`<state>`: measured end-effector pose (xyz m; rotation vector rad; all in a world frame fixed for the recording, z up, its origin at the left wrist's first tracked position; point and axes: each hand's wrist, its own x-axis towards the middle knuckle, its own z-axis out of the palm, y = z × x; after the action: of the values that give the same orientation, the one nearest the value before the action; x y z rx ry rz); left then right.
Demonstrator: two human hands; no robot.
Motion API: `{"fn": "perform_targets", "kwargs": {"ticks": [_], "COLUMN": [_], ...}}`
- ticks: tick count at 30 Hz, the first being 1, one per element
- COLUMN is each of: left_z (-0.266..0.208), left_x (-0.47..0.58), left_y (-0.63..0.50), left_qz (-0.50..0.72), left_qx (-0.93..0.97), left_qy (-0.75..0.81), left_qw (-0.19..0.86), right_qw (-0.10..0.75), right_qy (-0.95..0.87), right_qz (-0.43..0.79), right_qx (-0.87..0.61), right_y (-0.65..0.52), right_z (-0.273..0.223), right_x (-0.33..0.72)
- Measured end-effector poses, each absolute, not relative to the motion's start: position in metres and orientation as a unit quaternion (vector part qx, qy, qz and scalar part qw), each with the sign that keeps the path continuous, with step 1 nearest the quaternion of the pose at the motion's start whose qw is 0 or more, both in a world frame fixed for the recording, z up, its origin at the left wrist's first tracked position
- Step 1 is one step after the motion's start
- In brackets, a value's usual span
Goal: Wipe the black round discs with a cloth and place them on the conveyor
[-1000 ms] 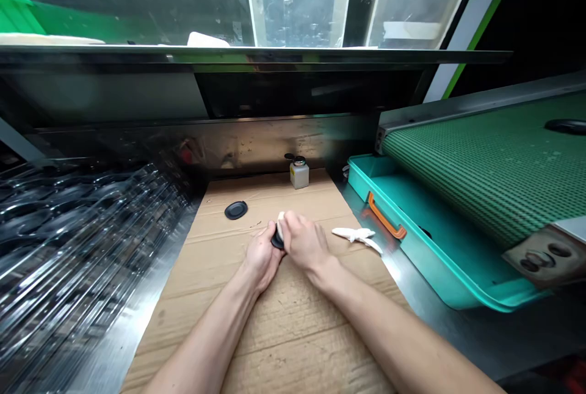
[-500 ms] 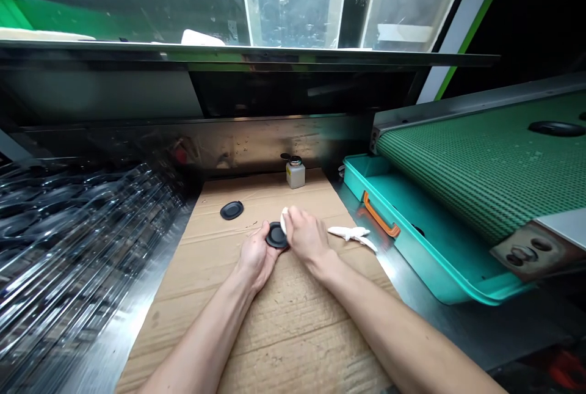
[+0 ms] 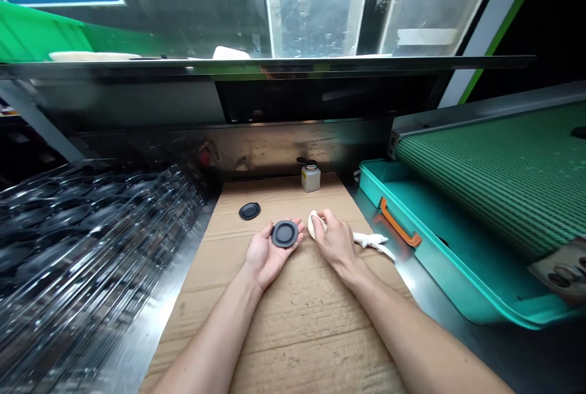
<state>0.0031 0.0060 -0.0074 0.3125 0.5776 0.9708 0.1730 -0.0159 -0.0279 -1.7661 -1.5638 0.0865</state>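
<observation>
A black round rubber-like disc [image 3: 284, 234] lies in my left hand [image 3: 265, 258], face up across the fingers with the thumb at its left edge. My right hand [image 3: 336, 240] pinches a white pad [image 3: 313, 225], a short way right of the disc and apart from it. Another black disc [image 3: 249, 211] rests on the cardboard [image 3: 293, 333], beyond my left hand. Just right of my right hand lies a crumpled white cloth strip [image 3: 373, 240]. A small white bottle with a dark top [image 3: 311, 176] stands at the cardboard's far end.
On the left are stacked clear trays [image 3: 91, 247] with dark round parts. A teal bin [image 3: 458, 281] with an orange handle [image 3: 399, 223] stands on the right, partly under a green conveyor belt [image 3: 499, 162]. A metal ledge [image 3: 293, 65] crosses the back.
My right hand has moved right with the white pad, away from the disc. The left fingers have opened out under the disc. The camera view has shifted left.
</observation>
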Motion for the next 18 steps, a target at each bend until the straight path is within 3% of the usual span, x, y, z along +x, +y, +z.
{"fn": "perform_targets", "kwargs": {"ticks": [9, 13, 16, 18], "left_z": [-0.007, -0.012, -0.014, -0.014], "left_x": [-0.004, 0.003, 0.011, 0.013], "left_y": [0.008, 0.006, 0.002, -0.001], "left_qz": [0.469, 0.481, 0.484, 0.488], "left_qx": [0.118, 0.158, 0.244, 0.278], "left_qy": [0.24, 0.273, 0.283, 0.286], "left_qw": [0.842, 0.818, 0.792, 0.776], "right_qw": [0.43, 0.463, 0.431, 0.397], "right_qy": [-0.557, -0.598, -0.672, -0.677], "right_qz": [0.073, 0.152, 0.214, 0.185], "right_qx": [-0.707, -0.636, -0.562, -0.592], "right_y": [-0.019, -0.031, -0.036, -0.035], "right_z": [-0.02, -0.009, -0.005, -0.005], "right_x": [0.173, 0.159, 0.152, 0.155]}}
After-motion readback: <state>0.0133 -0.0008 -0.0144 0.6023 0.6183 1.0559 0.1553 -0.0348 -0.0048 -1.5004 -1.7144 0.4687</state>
